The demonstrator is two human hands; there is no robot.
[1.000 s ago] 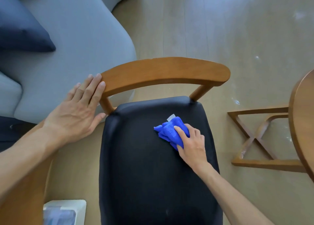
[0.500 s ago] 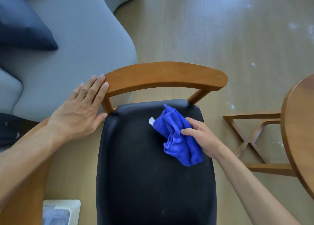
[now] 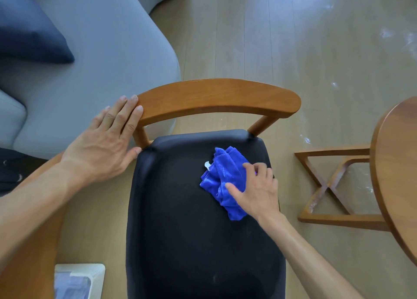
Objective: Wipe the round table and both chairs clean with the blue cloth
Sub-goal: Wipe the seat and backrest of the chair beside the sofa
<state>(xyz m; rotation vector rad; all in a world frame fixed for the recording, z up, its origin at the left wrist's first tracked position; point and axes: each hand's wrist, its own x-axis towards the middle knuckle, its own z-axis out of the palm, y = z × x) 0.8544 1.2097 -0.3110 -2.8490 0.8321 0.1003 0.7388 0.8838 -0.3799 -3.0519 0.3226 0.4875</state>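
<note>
The right hand [image 3: 257,190] covers part of the blue cloth [image 3: 222,176]; the round table [image 3: 397,163] runs off the right edge.

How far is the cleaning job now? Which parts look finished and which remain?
Nothing shows as surely finished. In hand: the right hand presses the blue cloth on the chair's black seat, while the left hand steadies the wooden backrest. Left: whether the round table has been wiped cannot be told; a second chair is not clearly visible.
</note>
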